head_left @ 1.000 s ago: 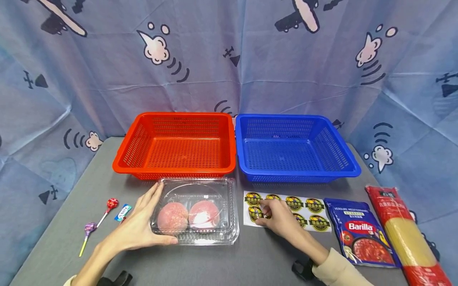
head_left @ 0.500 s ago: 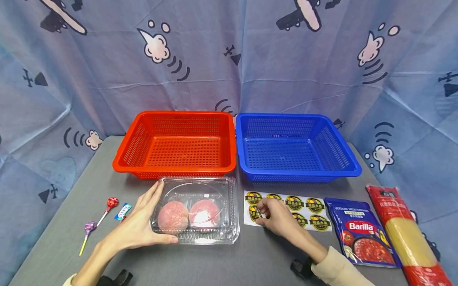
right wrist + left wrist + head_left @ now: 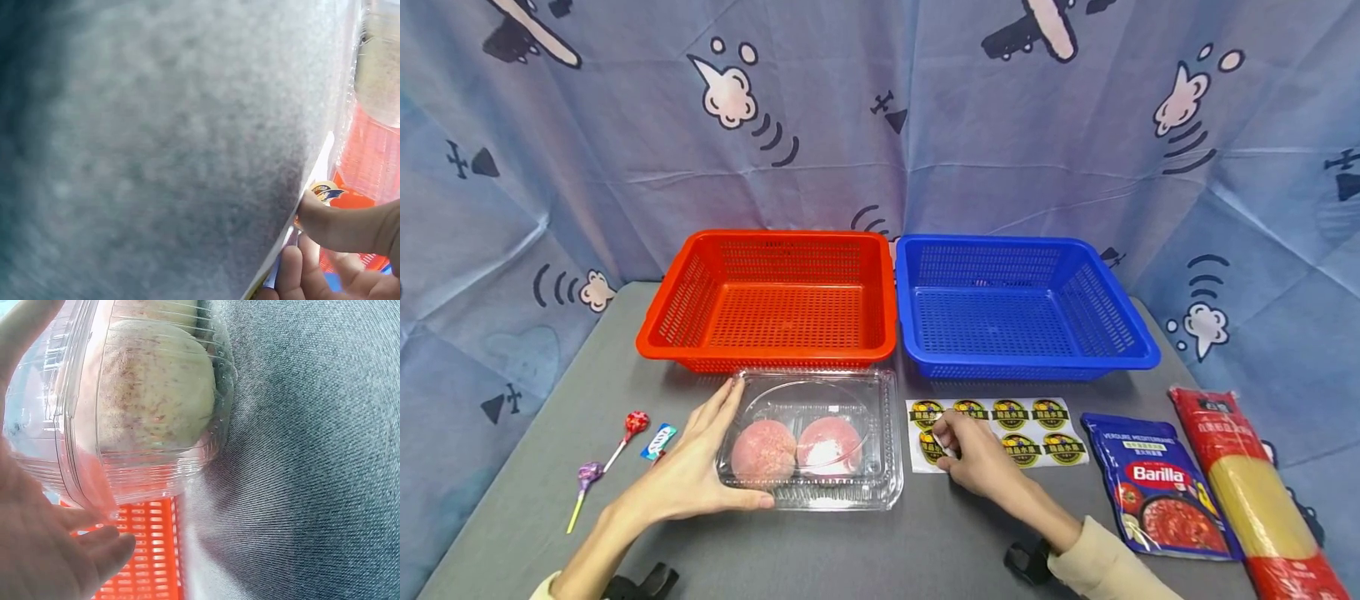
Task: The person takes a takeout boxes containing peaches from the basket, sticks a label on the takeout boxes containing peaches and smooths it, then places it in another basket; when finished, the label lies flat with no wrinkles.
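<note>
My left hand (image 3: 696,471) holds the left side of a clear plastic clamshell box (image 3: 876,467), thumb along its near edge and fingers at the far left corner. Two pinkish, peach-like round fruits (image 3: 763,454) show through the closed lid. In the left wrist view, my left hand (image 3: 44,531) reaches round the box's ribbed end (image 3: 156,475). My right hand (image 3: 981,458) pinches at the left part of a white sheet of round black-and-yellow stickers (image 3: 1064,447). In the right wrist view, thumb and fingers of my right hand (image 3: 340,240) meet at the sheet's edge; the exact hold is partly hidden.
A red basket (image 3: 767,360) and a blue basket (image 3: 1037,367) stand side by side behind. To the right lie a blue Barilla pouch (image 3: 1165,492) and a red pasta packet (image 3: 1262,500). Two lollipops (image 3: 636,422) and a small blue-white wrapped item (image 3: 658,442) lie left.
The sticker sheet has shifted slightly left, its right end moving up and away from the pouch. My right hand stays at its left part. The left hand and box have hardly moved.
</note>
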### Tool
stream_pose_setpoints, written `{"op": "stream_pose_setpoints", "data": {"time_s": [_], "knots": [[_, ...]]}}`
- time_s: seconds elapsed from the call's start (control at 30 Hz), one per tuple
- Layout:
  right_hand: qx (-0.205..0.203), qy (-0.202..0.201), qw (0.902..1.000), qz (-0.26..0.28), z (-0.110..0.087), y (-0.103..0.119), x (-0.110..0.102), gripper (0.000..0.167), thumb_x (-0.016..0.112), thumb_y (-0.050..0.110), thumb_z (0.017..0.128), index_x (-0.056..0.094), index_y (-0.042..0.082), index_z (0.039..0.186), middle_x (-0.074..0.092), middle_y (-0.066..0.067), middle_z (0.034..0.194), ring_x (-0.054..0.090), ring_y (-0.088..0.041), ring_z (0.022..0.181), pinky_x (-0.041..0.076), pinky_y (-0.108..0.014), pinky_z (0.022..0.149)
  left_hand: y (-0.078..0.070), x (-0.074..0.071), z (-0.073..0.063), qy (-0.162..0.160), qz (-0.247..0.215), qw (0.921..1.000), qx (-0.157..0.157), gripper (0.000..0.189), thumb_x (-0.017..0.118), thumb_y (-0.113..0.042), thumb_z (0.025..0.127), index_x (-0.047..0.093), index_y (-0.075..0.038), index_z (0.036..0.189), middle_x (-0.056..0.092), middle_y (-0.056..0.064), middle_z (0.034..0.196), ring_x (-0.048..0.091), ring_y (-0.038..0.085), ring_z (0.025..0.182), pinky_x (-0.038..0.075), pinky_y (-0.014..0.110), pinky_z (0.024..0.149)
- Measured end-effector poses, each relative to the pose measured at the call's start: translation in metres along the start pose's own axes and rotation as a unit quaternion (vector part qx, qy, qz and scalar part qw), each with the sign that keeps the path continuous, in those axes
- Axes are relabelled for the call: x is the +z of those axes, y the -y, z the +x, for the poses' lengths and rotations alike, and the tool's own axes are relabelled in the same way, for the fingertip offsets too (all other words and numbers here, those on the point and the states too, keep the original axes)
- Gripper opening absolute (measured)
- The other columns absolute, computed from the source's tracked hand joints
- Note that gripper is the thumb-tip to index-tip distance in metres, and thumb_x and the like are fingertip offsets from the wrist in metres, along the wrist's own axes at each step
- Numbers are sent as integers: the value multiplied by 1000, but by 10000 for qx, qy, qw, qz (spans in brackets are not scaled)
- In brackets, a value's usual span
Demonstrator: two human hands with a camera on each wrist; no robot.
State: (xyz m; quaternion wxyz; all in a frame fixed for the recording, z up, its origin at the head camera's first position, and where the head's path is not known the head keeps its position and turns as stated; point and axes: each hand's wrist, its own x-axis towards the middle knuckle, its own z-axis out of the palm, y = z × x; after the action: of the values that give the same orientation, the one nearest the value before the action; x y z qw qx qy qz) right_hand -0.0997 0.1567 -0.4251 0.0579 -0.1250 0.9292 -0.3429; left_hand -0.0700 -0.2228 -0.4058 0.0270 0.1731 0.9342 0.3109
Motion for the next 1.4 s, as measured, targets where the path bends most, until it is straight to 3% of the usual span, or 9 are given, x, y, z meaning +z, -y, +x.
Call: {"op": "stream_pose_setpoints", "data": {"time_s": [0.3,0.5,0.6,0.97,1.17,1.4], "knots": [[356,-89,9993,52,0,4,1,55,81,-11,70,66,-13,123,63,-2,78,58,-11,73,50,-21,66,-1,-1,0,24,-19,10000,-24,146,92,-63,59,7,-13,166,14,25,170,25,52,148,36,79,103],[285,-43,9995,124,0,3,2,28,79,-12,72,73,-3,98,64,-2,77,58,-10,73,51,-22,67,0,0,0,24,-32,10000,-15,147,92,-63,59,6,-14,166,14,26,169,25,53,147,37,79,102],[257,-47,9996,132,0,3,3,29,77,-15,70,66,2,92,61,-2,77,56,-11,73,48,-21,66,0,0,0,26,-24,10000,-34,146,92,-64,59,6,-14,166,14,25,170,24,53,148,36,79,103],[260,-108,9996,35,-2,7,7,34,70,-19,69,63,5,92,57,-1,79,51,-12,76,44,-22,67,0,1,0,47,-35,10000,-66,145,91,-64,60,8,-12,166,13,25,170,24,53,148,36,79,103],[16,-34,9999,-134,-4,7,10,36,61,-19,67,65,12,86,55,2,75,49,-9,74,40,-23,66,0,0,0,27,-20,10000,-18,145,92,-63,60,7,-12,166,13,26,170,25,53,147,37,79,102],[-59,-23,9987,501,-4,0,-2,37,75,-16,71,64,3,100,61,-3,80,53,-12,73,47,-22,67,-1,-2,0,51,0,10000,43,146,93,-61,58,7,-12,166,13,26,170,25,53,148,37,78,102]]}}
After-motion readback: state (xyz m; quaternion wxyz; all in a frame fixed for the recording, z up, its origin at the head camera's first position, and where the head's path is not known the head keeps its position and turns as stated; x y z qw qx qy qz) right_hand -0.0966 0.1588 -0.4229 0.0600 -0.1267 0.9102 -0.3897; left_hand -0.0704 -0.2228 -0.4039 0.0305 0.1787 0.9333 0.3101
